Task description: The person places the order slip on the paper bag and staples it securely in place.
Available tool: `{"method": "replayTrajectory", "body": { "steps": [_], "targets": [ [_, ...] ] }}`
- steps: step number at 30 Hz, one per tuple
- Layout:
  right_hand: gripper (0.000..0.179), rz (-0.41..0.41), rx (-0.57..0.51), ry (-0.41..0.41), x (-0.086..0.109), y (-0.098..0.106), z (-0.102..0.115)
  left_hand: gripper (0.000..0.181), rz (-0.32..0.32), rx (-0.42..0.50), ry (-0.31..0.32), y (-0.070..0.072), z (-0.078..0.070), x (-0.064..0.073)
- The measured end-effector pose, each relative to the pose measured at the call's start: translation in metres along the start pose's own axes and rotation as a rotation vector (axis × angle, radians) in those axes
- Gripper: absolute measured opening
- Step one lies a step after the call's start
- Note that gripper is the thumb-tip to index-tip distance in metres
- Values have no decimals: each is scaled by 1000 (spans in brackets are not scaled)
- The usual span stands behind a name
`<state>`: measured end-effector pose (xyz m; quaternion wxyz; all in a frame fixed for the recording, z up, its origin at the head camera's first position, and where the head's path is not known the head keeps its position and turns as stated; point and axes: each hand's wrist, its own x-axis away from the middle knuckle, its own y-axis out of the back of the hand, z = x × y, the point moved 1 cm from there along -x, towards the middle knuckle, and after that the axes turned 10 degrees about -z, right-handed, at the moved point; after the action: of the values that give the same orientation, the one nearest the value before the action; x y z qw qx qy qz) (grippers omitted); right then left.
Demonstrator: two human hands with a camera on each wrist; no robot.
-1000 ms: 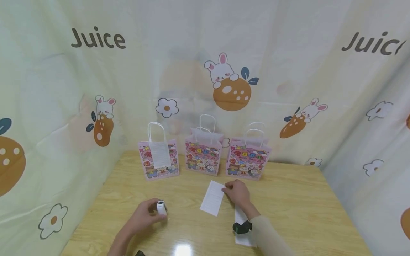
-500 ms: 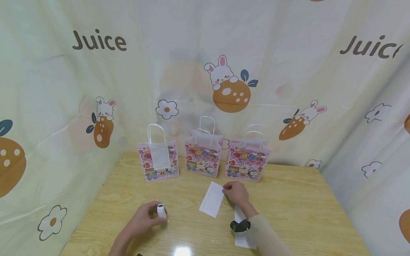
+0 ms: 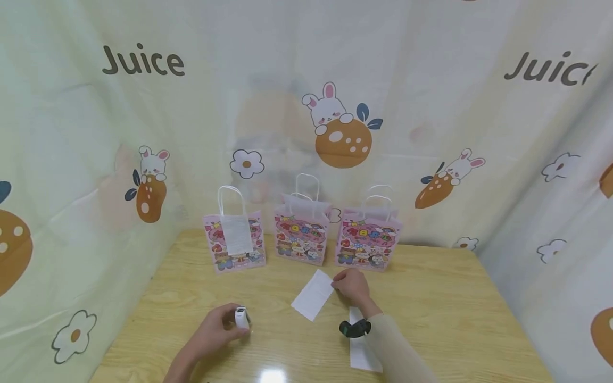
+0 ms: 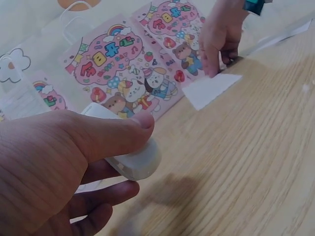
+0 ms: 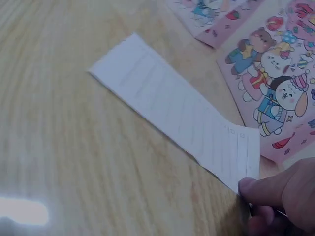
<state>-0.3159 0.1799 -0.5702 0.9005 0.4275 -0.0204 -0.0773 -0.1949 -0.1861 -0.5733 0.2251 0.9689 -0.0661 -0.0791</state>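
Observation:
My left hand (image 3: 213, 332) holds a small white stapler (image 3: 242, 319) above the table's left side, thumb along one side of it in the left wrist view. At the middle, my right hand (image 3: 353, 286) pinches a corner of a white printed receipt (image 3: 313, 295) between thumb and fingers. In the right wrist view the receipt (image 5: 167, 103) slants away from the fingertips, its held end bent up and its far edge jagged. Behind the hands stand three pink cartoon paper bags: a left bag (image 3: 256, 239), a middle bag (image 3: 301, 239) and a right bag (image 3: 367, 242).
A second white slip (image 3: 365, 356) lies under my right forearm, partly hidden by it and a dark wrist strap (image 3: 354, 329). Another slip (image 3: 237, 235) hangs on the left bag's front. A patterned curtain (image 3: 278, 106) closes off the wooden table's (image 3: 431, 308) back and sides.
The receipt's free end has swung to the left, so it lies more slanted, while my right hand keeps its corner. My left hand stays nearly still with the stapler.

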Motion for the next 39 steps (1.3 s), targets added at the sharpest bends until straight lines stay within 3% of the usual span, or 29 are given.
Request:
{"method": "replayTrajectory", "body": {
  "steps": [2,4,13,18,22,26,32,35,39],
  "targets": [
    [7,-3,-16,-9,-1,1,3,44,-4,1,1,-1,-1,0],
    [6,-20,-33,42,0,3,7,42,-3,-7,1,-2,-1,1],
    [4,-125,-119,456,2,10,32,42,-20,1,9,-1,-10,-1],
    [4,-269,-76,743,0,27,55,44,-38,20,12,-1,-12,-3],
    [5,-371,-52,877,0,45,80,46,-48,32,21,0,-11,-2],
    [4,-431,-31,925,-3,63,108,48,-47,21,18,0,-9,-1],
    [4,-460,-18,938,-13,78,139,47,-51,14,10,2,-9,-3],
    [6,-450,17,905,-19,79,147,47,-37,29,10,1,-8,-4],
    [9,-421,77,786,-24,79,154,47,-18,54,24,0,-8,-4]
  ]
}}
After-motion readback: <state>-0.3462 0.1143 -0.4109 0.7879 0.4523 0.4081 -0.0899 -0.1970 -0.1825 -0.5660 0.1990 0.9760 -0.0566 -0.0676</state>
